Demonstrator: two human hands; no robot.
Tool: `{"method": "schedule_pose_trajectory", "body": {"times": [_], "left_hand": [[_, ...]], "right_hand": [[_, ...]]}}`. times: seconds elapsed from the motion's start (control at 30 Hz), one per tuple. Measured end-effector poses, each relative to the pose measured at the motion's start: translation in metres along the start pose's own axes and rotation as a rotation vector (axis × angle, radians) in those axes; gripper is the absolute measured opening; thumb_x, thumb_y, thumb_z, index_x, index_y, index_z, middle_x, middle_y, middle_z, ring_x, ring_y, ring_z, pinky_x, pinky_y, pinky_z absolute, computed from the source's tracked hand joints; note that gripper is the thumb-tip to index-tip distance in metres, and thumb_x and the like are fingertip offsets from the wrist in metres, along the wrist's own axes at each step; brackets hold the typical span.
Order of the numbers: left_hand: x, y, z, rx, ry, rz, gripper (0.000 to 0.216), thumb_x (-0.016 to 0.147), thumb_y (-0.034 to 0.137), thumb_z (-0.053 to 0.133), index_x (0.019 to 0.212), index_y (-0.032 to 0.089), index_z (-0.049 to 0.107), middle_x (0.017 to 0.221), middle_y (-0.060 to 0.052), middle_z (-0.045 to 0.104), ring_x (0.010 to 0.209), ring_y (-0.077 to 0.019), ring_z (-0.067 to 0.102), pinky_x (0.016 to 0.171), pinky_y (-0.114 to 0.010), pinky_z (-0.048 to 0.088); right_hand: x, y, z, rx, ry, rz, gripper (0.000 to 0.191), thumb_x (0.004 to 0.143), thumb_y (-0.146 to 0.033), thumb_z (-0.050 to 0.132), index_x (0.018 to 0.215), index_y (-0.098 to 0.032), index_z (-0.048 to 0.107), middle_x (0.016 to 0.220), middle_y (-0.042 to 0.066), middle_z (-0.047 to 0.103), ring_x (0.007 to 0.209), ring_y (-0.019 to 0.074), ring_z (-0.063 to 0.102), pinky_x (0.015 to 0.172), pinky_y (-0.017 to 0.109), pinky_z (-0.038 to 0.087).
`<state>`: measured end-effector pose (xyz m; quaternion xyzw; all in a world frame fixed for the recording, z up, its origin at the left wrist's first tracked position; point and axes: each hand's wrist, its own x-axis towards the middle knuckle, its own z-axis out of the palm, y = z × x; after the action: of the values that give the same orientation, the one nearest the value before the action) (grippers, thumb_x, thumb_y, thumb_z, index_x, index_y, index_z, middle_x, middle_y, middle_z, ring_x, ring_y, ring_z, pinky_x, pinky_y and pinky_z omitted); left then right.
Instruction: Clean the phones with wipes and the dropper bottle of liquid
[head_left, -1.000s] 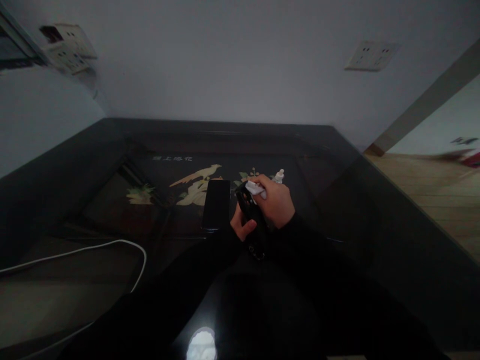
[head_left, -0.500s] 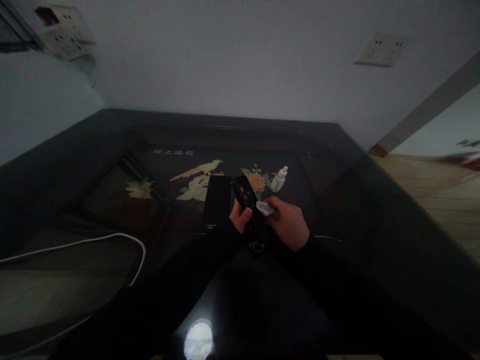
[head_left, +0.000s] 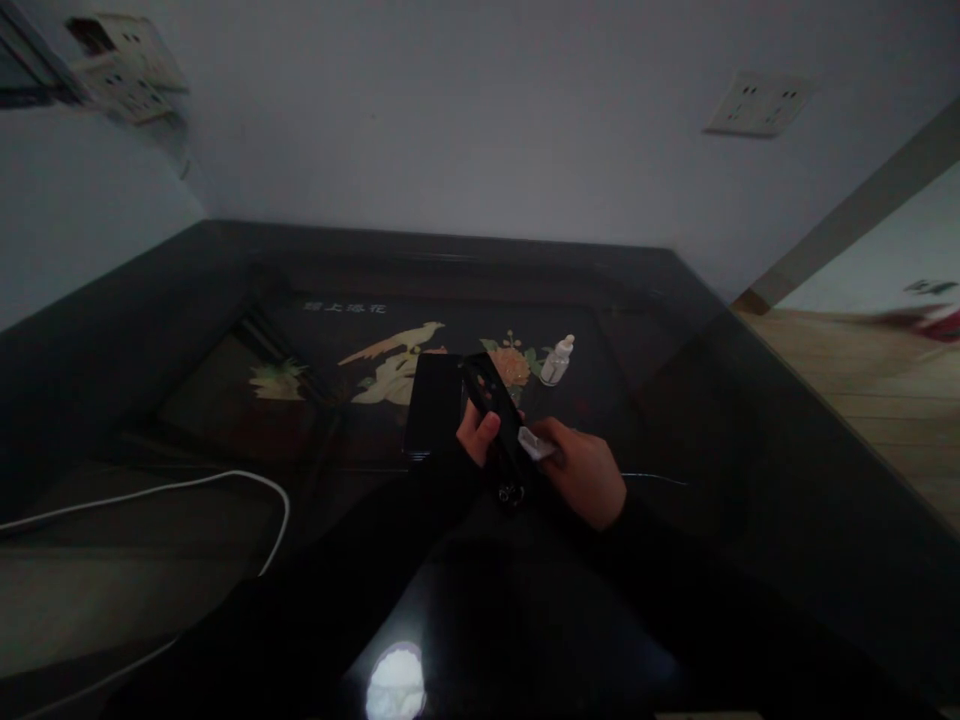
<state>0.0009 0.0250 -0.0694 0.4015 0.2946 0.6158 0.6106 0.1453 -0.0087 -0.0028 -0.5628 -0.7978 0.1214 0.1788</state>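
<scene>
Within the left grip (head_left: 478,435), clamped: black object (head_left: 507,430), tilted. Right grip (head_left: 587,473) pinches a wipe (head_left: 534,443) just right of it; contact unclear. Step judged: wiping; next move calls for steady left hold, wipe pressed flat.

Left-hand grip (head_left: 478,435) has a long black object (head_left: 507,440), right-hand grip (head_left: 581,465) pinches some white scrap (head_left: 533,443) beside it, phone (head_left: 433,400) and dropper bottle (head_left: 556,364) on the shiny desk (head_left: 480,270).
</scene>
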Motion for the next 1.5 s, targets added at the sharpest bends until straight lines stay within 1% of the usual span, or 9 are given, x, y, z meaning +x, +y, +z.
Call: {"method": "schedule_pose_trajectory", "body": {"times": [0.1,0.27,0.4,0.6,0.8,0.93,1.1,1.37,1.5], "left_hand": [[0.001,-0.001,-0.001,-0.009,-0.026,-0.017,0.071,0.067,0.063,0.055,0.12,0.017,0.042,0.087,-0.006,0.065,0.079,-0.021,0.063,0.068,-0.033,0.048],[-0.005,0.002,-0.002,0.069,-0.105,-0.018,0.069,0.06,0.057,0.066,0.116,0.019,0.051,0.11,-0.006,0.061,0.109,-0.0248,0.053,0.093,-0.034,0.04],[-0.009,0.004,0.0,0.049,-0.172,-0.149,0.082,0.058,0.06,0.065,0.125,0.019,0.042,0.1,-0.007,0.064,0.098,-0.028,0.058,0.081,-0.04,0.047],[-0.001,0.005,0.003,-0.007,0.021,-0.024,0.064,0.054,0.06,0.067,0.101,0.019,0.056,0.097,-0.004,0.065,0.095,-0.0226,0.059,0.085,-0.033,0.044],[0.001,0.003,0.003,-0.197,-0.052,-0.12,0.06,0.064,0.061,0.059,0.104,0.018,0.048,0.079,-0.004,0.067,0.07,-0.0177,0.063,0.065,-0.03,0.048],[-0.002,0.001,0.007,-0.167,-0.018,-0.022,0.055,0.063,0.058,0.062,0.099,0.018,0.053,0.096,-0.004,0.065,0.091,-0.0188,0.061,0.083,-0.031,0.045],[-0.012,0.007,0.009,-0.146,-0.138,-0.195,0.073,0.059,0.059,0.065,0.117,0.021,0.041,0.09,-0.005,0.066,0.081,-0.0233,0.064,0.078,-0.042,0.047],[-0.006,0.007,0.005,0.053,-0.035,0.006,0.072,0.057,0.064,0.062,0.112,0.019,0.051,0.117,-0.007,0.057,0.115,-0.0269,0.047,0.098,-0.036,0.036],[-0.005,0.006,0.007,0.035,-0.031,0.025,0.067,0.063,0.066,0.056,0.11,0.018,0.05,0.093,-0.006,0.065,0.092,-0.0236,0.06,0.082,-0.036,0.044]], "right_hand": [[-0.003,0.003,0.0,-0.019,-0.005,0.007,0.017,0.078,-0.016,0.051,0.093,-0.021,0.057,0.079,0.002,0.067,0.07,0.0175,0.063,0.06,0.023,0.038],[0.035,-0.006,-0.014,0.047,0.13,-0.002,0.017,0.078,-0.018,0.051,0.093,-0.02,0.058,0.081,0.004,0.068,0.075,0.0184,0.063,0.064,0.024,0.039],[0.057,-0.014,-0.024,0.086,0.246,-0.012,0.016,0.081,-0.024,0.05,0.093,-0.02,0.059,0.085,0.003,0.068,0.078,0.0191,0.062,0.065,0.025,0.039],[0.021,-0.009,-0.01,0.028,0.072,0.014,0.017,0.078,-0.018,0.05,0.093,-0.02,0.057,0.08,0.003,0.067,0.074,0.0183,0.063,0.063,0.024,0.038],[-0.008,0.001,-0.005,-0.005,0.008,-0.009,0.016,0.077,-0.017,0.05,0.091,-0.021,0.056,0.076,0.002,0.066,0.069,0.0171,0.062,0.058,0.023,0.036],[0.018,-0.007,-0.016,0.071,0.115,-0.011,0.015,0.077,-0.017,0.049,0.09,-0.02,0.057,0.074,0.002,0.065,0.068,0.017,0.061,0.06,0.024,0.037],[0.061,-0.021,-0.027,0.056,0.272,-0.023,0.016,0.079,-0.022,0.048,0.091,-0.02,0.058,0.079,0.003,0.066,0.07,0.0175,0.06,0.061,0.025,0.036],[0.032,-0.018,-0.017,-0.063,0.087,0.022,0.018,0.082,-0.023,0.046,0.096,-0.02,0.056,0.081,0.005,0.067,0.073,0.0193,0.062,0.06,0.025,0.036],[-0.001,-0.009,-0.008,-0.091,-0.034,0.034,0.018,0.08,-0.02,0.047,0.097,-0.019,0.053,0.075,0.003,0.066,0.067,0.0185,0.063,0.057,0.024,0.035]]}}
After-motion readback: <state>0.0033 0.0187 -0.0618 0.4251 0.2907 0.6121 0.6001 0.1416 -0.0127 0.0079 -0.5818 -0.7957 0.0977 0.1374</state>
